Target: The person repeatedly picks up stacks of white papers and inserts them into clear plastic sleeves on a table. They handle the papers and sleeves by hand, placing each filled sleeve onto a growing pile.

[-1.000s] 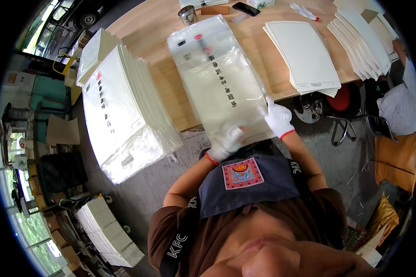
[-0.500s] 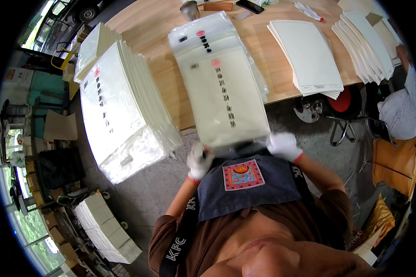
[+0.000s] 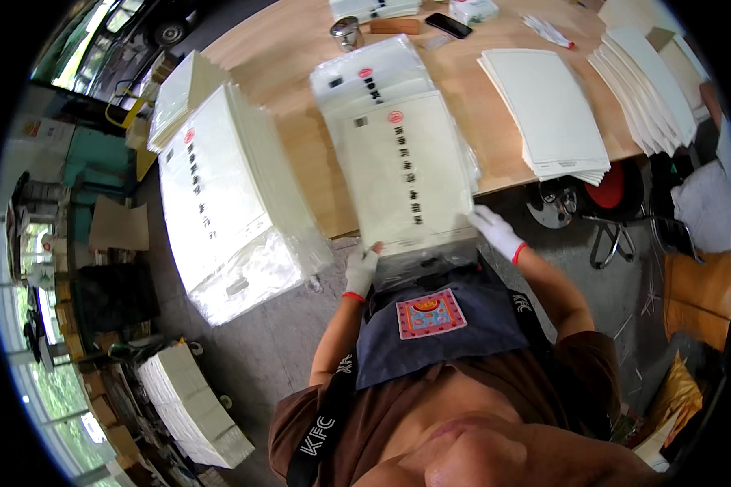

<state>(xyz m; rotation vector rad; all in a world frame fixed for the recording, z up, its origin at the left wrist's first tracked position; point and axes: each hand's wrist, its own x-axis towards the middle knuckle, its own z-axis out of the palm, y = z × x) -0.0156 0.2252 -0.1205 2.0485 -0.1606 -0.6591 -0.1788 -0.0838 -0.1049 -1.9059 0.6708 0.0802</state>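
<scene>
A clear plastic bag with a cream printed paper pack (image 3: 410, 178) in it lies in front of me, its near end overhanging the table edge. The bag's loose clear mouth (image 3: 422, 264) hangs towards my apron. My left hand (image 3: 361, 270), in a white glove with a bare thumb tip, is closed on the near left corner. My right hand (image 3: 498, 231), also gloved, pinches the right edge near the other corner; its thumb is hidden. Beneath and beyond lie more bagged packs (image 3: 374, 69).
A tall stack of bagged packs (image 3: 211, 195) leans on the left. To the right are white sheets (image 3: 544, 105) and a fanned pile (image 3: 633, 89). A metal cup (image 3: 347, 34), phone (image 3: 448, 25) and glove (image 3: 548, 31) lie far back. Someone's sleeve (image 3: 707, 199) shows at right.
Both hands have moved a little away from me, up along the pack's sides. The bag's clear mouth shows more plainly between them. The whole view has shifted slightly.
</scene>
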